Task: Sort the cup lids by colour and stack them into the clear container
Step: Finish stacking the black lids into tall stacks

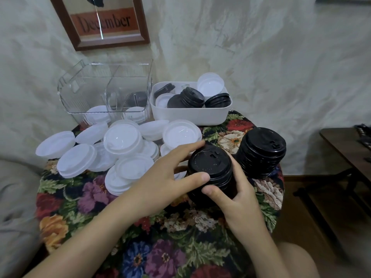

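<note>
Tablecloth (160,237) bears black lid stack (209,164) gripped by left hand (170,170), right hand (242,199).

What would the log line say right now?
left hand, right hand: holding black lid stack | white lids: loose pile | clear container: at back

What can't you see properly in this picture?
Head view:
- Bottom of the held stack: hidden by the left hand and right hand.
- Inside of the clear container: blurred by its ribbed walls.
- Bottom of the white bin: hidden by its wall.
- Picture: top cut off by the edge.
</note>
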`<action>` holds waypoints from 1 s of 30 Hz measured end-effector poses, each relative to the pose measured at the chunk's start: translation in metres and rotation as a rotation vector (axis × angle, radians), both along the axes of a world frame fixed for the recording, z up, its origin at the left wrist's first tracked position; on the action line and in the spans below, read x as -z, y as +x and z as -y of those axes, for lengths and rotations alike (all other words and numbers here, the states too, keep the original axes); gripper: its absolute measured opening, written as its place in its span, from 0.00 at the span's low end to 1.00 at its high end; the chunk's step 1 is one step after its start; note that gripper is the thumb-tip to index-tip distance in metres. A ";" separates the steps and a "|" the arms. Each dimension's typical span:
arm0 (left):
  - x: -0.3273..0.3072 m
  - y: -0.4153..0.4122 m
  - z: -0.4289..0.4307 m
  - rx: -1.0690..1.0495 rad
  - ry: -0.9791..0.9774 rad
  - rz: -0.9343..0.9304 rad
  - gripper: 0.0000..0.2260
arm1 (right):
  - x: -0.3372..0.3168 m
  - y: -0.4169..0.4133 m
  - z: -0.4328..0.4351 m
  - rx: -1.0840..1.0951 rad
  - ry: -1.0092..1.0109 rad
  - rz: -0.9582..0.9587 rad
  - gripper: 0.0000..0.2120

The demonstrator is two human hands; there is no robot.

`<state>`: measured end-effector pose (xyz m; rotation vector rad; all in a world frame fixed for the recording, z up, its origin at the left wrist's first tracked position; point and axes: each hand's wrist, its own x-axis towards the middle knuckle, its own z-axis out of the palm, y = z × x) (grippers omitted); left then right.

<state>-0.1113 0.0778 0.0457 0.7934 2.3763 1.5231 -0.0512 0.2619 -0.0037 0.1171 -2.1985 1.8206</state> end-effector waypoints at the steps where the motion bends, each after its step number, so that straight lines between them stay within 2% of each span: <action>1: 0.000 0.000 -0.001 0.007 0.003 0.010 0.30 | 0.000 0.000 0.000 -0.001 -0.004 -0.002 0.38; 6: 0.003 0.002 -0.007 -0.135 0.087 -0.029 0.26 | 0.000 0.001 0.000 0.005 -0.011 0.001 0.41; 9: 0.005 0.004 -0.010 -0.174 0.058 -0.049 0.30 | 0.001 0.001 0.000 0.020 -0.004 0.001 0.41; 13: 0.004 0.002 -0.010 -0.119 0.018 -0.026 0.32 | 0.001 0.000 0.000 0.018 -0.008 0.000 0.44; 18: 0.002 0.001 -0.006 -0.011 0.050 0.037 0.29 | 0.000 0.001 -0.001 0.037 0.014 -0.011 0.49; 21: 0.002 0.000 -0.005 0.014 0.091 0.079 0.26 | 0.000 0.000 -0.001 0.029 0.019 -0.017 0.48; 30: 0.009 -0.005 -0.002 0.034 0.083 0.062 0.26 | -0.002 0.001 0.001 -0.028 -0.030 -0.027 0.44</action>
